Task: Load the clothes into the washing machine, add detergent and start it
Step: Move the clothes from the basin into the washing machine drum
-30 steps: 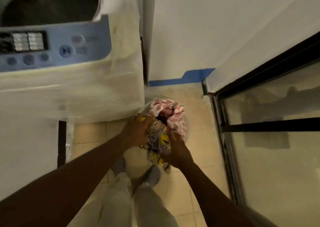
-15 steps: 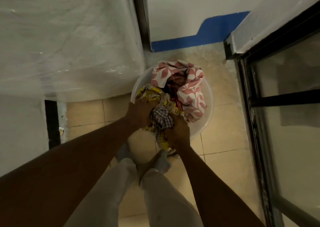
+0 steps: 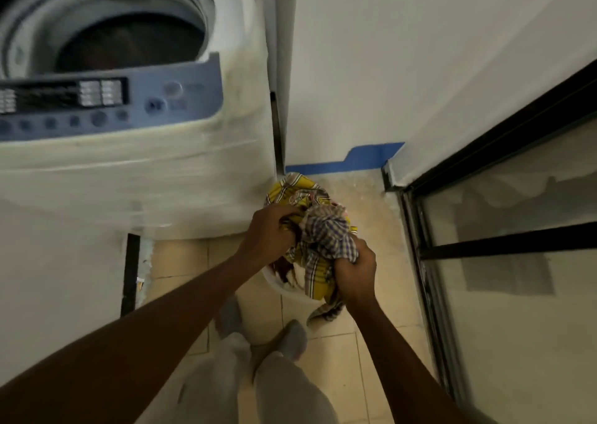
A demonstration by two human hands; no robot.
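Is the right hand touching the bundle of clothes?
Touching. The head view shows the right hand closed on the lower checked edge of the bundle of clothes, cloth bunched in its grip; the left hand grips the other side.

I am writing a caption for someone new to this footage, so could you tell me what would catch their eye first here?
The eye goes first to the bundle of clothes, yellow plaid and purple check, gripped at the centre by the left hand and the right hand above a white basin on the tiled floor. Next comes the washing machine at upper left, its lid open on a dark drum behind a blue control panel.
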